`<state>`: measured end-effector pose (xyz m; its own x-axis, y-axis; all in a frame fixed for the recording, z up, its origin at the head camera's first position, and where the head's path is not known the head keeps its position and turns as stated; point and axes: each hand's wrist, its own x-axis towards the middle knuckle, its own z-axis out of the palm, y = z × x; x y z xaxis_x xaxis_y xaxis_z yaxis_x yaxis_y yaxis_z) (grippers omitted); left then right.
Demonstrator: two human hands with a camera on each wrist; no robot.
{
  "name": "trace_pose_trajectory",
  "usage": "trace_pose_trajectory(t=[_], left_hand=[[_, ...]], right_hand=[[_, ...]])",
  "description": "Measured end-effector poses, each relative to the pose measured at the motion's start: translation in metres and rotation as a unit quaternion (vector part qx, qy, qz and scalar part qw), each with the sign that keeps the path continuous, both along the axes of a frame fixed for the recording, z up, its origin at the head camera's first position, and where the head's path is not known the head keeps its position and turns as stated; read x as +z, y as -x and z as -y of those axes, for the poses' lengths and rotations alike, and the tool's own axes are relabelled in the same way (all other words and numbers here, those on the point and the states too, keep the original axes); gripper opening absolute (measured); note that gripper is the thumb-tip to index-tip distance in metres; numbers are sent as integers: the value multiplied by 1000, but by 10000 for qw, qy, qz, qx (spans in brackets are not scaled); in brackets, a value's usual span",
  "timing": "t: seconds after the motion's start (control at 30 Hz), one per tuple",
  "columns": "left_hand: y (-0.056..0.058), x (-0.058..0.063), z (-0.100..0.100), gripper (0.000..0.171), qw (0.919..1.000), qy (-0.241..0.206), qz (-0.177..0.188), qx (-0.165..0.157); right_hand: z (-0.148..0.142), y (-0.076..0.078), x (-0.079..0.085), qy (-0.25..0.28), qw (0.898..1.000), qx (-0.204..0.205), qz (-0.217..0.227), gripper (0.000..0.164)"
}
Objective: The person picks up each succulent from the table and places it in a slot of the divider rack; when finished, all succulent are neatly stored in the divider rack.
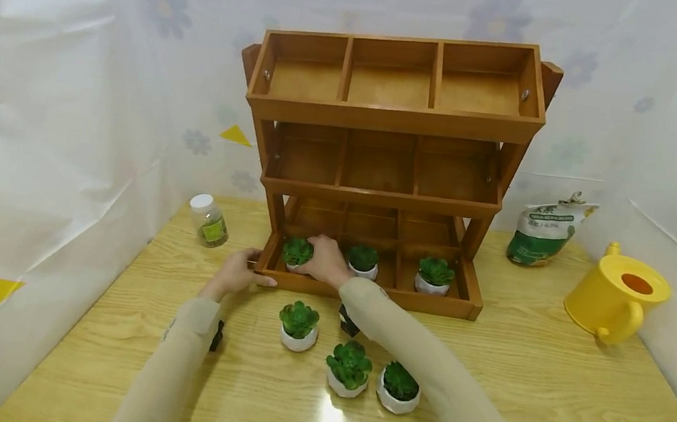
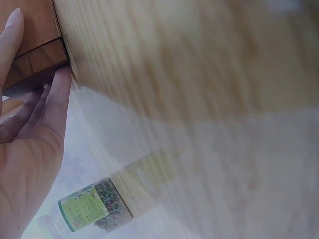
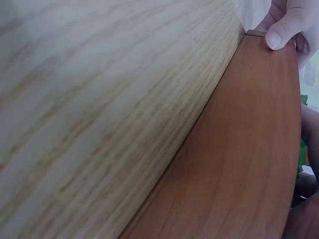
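A three-tier wooden shelf (image 1: 394, 120) with divided compartments stands at the back of the table. My left hand (image 1: 234, 274) grips the front left corner of its bottom tier, thumb on the front board (image 3: 229, 134) and fingers along the side. Inside that tier's left compartment, my right hand (image 1: 326, 262) holds a small potted succulent (image 1: 296, 251) in a white pot. Two more succulents sit in the same tier, one in the middle (image 1: 363, 259) and one on the right (image 1: 434, 272). Only a little of the right hand shows in the right wrist view.
Three potted succulents stand in front of the shelf: one left (image 1: 298, 323), one middle (image 1: 348, 367), one by the right forearm (image 1: 399, 388). A jar of granules (image 1: 209, 223) stands left; a green-white bag (image 1: 543, 233) and yellow watering can (image 1: 601, 296) stand right.
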<state>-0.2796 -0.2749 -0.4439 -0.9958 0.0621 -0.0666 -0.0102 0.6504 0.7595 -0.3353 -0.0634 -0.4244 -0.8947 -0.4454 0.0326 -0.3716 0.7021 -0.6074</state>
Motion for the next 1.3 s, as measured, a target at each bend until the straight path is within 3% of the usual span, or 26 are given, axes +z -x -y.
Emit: trace_pose_trajectory(t=[0.43,0.93,1.3], left_hand=[[0,2,2,79,10000,-67,31,11],[1,2,-1,81,10000,-3,44,22],[0,-1,-1,80,10000,-17,42,48]], right_hand=[[3,-1,1,84,9999,-27,126,88],[0,-4,6,214,9995,-70,208,89],[-20,-15,34,300,9974,184,624,102]])
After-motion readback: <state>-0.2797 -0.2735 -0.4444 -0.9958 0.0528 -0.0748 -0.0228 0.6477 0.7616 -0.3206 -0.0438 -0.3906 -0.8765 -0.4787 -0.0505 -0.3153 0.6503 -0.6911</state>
